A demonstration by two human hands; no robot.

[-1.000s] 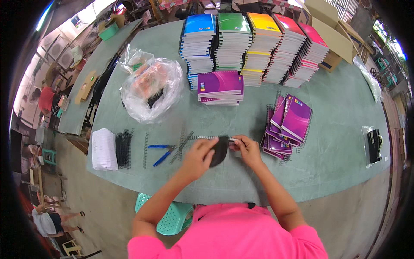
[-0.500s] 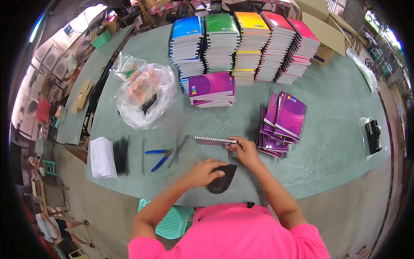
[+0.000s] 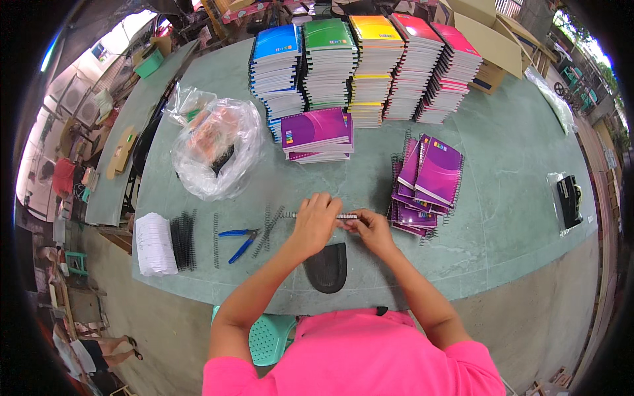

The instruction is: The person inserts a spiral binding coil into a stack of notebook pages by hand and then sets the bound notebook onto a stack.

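On green table (image 3: 522, 191), right hand (image 3: 375, 232) pinches notebook (image 3: 347, 216) end; left hand (image 3: 318, 223) over coil (image 3: 287, 214), finger closure indeterminable. Apparently threading step; next move calls for steady notebook.

My right hand (image 3: 371, 231) pinches the held notebook (image 3: 347, 216) at its right end; my left hand (image 3: 316, 224) covers its spine. From held notebook: black pad (image 3: 326, 269) nearer me, blue pliers (image 3: 240, 252) left, purple pile (image 3: 437, 173) right, coloured stacks (image 3: 376, 69) beyond.

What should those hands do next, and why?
Maybe the left hand should gently twist the black coil further along, because its loops stick out to that hand's left, while the right hand holds the notebook near its right end.
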